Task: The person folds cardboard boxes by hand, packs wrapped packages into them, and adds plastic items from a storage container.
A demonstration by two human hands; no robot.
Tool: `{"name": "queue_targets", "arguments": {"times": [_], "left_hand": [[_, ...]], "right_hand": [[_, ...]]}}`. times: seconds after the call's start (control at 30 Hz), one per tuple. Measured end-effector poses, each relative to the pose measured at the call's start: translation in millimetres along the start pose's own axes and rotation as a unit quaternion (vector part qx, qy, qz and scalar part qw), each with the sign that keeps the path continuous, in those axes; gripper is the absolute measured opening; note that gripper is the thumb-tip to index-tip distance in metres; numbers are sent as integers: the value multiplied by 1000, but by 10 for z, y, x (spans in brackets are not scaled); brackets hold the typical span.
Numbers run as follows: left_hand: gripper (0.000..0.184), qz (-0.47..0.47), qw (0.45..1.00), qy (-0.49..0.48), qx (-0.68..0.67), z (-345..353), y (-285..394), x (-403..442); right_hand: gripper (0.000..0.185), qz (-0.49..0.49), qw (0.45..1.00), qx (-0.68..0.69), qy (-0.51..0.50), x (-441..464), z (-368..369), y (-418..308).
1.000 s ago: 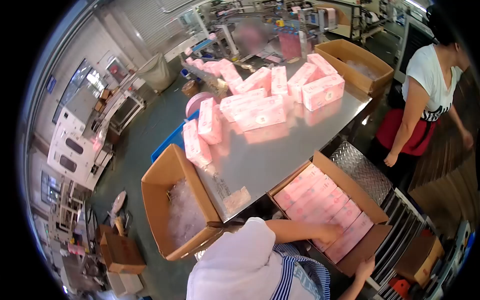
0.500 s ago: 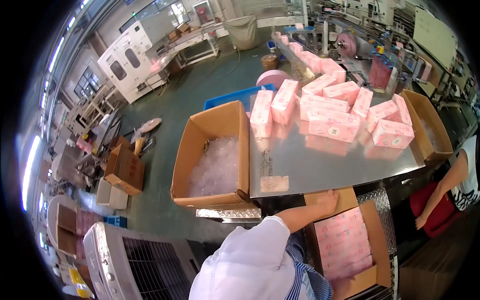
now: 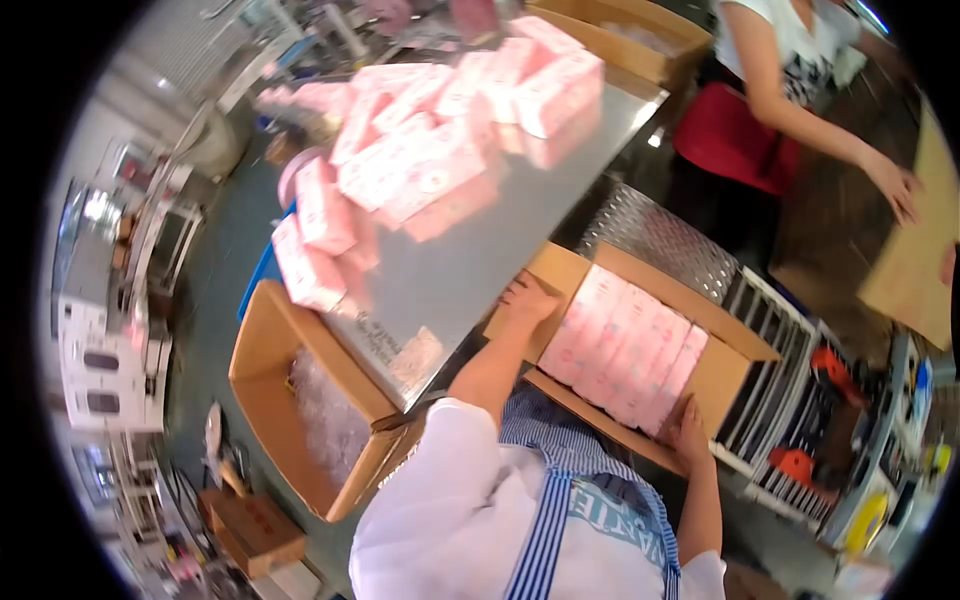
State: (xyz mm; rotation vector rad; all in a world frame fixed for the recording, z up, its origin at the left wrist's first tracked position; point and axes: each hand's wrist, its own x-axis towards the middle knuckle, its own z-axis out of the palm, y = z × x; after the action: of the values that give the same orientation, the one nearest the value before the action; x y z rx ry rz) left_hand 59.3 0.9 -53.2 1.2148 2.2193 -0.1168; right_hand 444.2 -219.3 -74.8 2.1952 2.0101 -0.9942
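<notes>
An open cardboard box [image 3: 745, 342] stands beside the metal table, packed with rows of pink-and-white printed packs [image 3: 622, 350]. My left hand [image 3: 530, 298] grips the flap on the table side, its fingers curled over the cardboard. At the near right corner, my right hand [image 3: 688, 436] holds the box wall, with fingers by the end of the pack row. Both hands are closed on cardboard; part of the right fingers is hidden by the wall.
More pink packs [image 3: 430, 170] lie on the metal table [image 3: 470, 255]. A carton with clear plastic [image 3: 325, 420] stands left. Right of the box is a roller conveyor [image 3: 765, 400]. Beyond it, another person's hand [image 3: 890, 185] reaches over a cardboard sheet [image 3: 915, 250].
My view has swung to the right, bringing the conveyor and more of the other person into sight. My right hand now shows on the box; my left hand stays at the flap.
</notes>
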Motion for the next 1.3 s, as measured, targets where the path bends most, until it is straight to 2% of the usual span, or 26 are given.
{"name": "queue_targets", "arguments": {"times": [0.1,0.13,0.17,0.2,0.27,0.3,0.33,0.37,0.43,0.5,0.53,0.57,0.63,0.67,0.7,0.77,0.8,0.83,0.87,0.9,0.93,1.0,1.03,1.1,1.23,1.3], "left_hand": [[95,73,996,-36,29,-169,62,-243],[84,95,994,-6,62,-364,159,-507],[84,104,992,-16,71,-405,195,-625],[79,190,977,-55,-78,-415,219,-691],[73,264,932,-101,-226,-248,249,-801],[63,383,914,-58,-120,-43,298,-890],[54,492,870,-14,-12,127,364,-947],[54,492,870,-19,-13,240,431,-975],[55,555,826,-32,94,404,547,-990],[54,557,811,-72,163,513,636,-955],[53,554,792,-104,234,536,688,-895],[53,557,789,-112,236,496,766,-848],[54,440,843,-248,186,373,981,-748],[59,455,834,-266,161,511,953,-544],[59,461,829,-271,164,443,913,-559],[72,509,852,-60,106,254,811,-705],[85,547,826,134,21,589,601,-544],[85,560,818,129,27,637,508,-552],[86,421,904,2,-71,679,414,-589],[86,258,944,-125,-160,707,400,-597],[86,270,941,-135,-152,710,429,-592],[83,326,932,-64,-145,702,397,-631],[83,329,931,-75,-136,761,354,-623],[83,347,922,-69,-157,835,337,-524],[81,373,910,-75,-166,910,179,-533],[77,347,901,-134,-224,1048,156,-339]], "right_hand": [[84,39,999,2,-14,16,6,164],[85,44,999,-1,-30,-10,3,241],[85,59,998,5,-32,-39,-22,253],[86,65,996,43,-47,-43,-98,237],[93,66,989,83,-102,-121,-521,-40],[93,72,988,84,-105,-170,-646,-93],[92,-30,977,23,-212,-201,-731,-114],[92,-131,940,-37,-314,-268,-837,-167],[91,-77,931,8,-355,-381,-998,-428],[86,-86,945,-10,-314,-278,-993,-404],[80,-75,974,4,-215,-230,-1036,-385],[76,-65,991,20,-113,-181,-1097,-392],[59,-5,999,9,-52,54,-1126,-447],[58,18,997,-65,47,137,-1058,-516],[58,29,996,-63,49,241,-912,-521],[56,111,974,-154,121,488,-664,-492],[56,120,973,-150,126,586,-705,-499],[48,78,965,-189,164,673,-746,-518],[41,39,953,-228,198,726,-790,-536],[38,15,938,-215,271,786,-981,-680],[35,-10,917,-205,343,864,-1242,-871],[38,-28,879,-190,435,1044,-1530,-1022],[43,-5,896,-160,415,1105,-1522,-998],[47,-12,871,-152,467,1087,-1176,-925],[46,-4,886,-105,451,567,-465,-781],[45,16,889,-107,444,391,-148,-617]]}}
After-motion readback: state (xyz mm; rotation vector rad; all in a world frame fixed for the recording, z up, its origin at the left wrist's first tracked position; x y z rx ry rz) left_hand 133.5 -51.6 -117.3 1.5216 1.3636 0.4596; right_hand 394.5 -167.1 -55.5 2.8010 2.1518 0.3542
